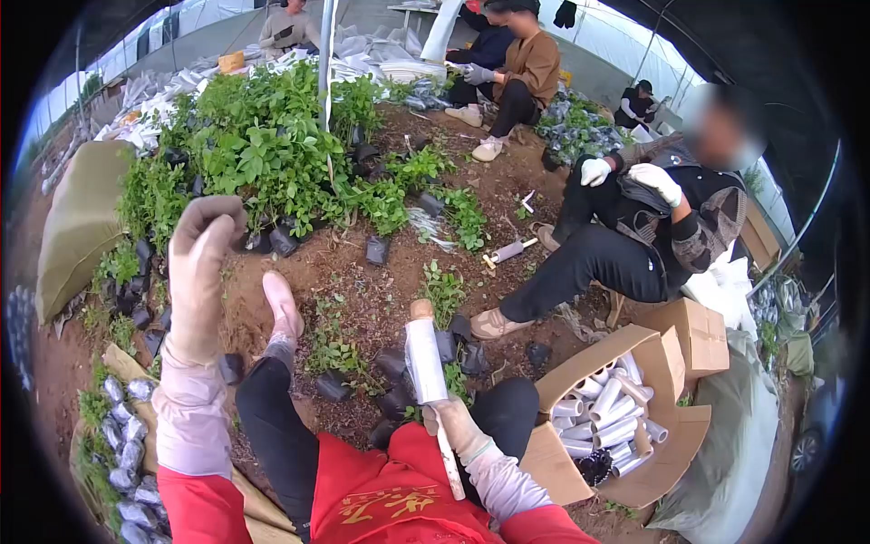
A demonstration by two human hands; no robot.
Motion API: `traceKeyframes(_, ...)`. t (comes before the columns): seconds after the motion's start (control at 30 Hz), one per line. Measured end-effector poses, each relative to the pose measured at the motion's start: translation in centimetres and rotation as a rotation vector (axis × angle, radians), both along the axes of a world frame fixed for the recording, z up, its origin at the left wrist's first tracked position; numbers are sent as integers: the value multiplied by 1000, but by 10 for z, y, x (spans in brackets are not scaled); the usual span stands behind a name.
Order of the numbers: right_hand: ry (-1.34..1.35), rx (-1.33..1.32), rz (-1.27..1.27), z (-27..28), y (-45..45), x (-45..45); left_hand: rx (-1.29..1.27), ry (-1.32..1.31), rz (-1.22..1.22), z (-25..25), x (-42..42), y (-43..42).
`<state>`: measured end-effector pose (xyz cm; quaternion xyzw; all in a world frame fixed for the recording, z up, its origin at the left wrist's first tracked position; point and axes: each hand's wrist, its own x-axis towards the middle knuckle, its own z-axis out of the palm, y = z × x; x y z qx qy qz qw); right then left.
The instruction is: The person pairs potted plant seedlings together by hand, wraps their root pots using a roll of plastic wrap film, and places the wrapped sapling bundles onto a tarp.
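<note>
Nearest me, the right hand (455,424) has its grip closed around the lower end of a roll of film (423,358), low in front of the wearer's red top (399,490). The roll's long axis runs away from the wearer; its tan end (422,309) points outward, tipped slightly to the left, while a thin pale stick (449,462) shows below the hand, back toward the body. The left hand (207,240) is raised well apart from the roll, fingers curled in; I can't tell whether its grip has hold of anything.

To the right of the roll, an open cardboard box (693,431) is filled with similar rolls (616,408), lying at mixed angles, with something dark by the near wall. A second box (702,335) stands just beyond it.

The brown soil ground (245,299) carries scattered leaves and black plant bags (377,251). At the right sits a person in white gloves (625,227), near another roll (509,251) on the ground. Farther off come a big bank of leafy green plants (263,150), other seated people (521,72) and pale sheeting under the shelter.
</note>
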<state>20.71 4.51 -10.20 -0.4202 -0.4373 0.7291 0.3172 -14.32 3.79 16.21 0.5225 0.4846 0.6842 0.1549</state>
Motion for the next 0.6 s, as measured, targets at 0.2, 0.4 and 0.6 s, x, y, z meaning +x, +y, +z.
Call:
traceKeyframes(0.2,-33,2,6,10,-8,8,525,1077,44,158,-33,-29)
traceKeyframes(0.4,-6,-98,78,-2,-20,-6,345,1133,58,143,-14,-7)
traceKeyframes(0.6,-17,-100,170,3,-30,-9,312,1017,72,131,-8,-11)
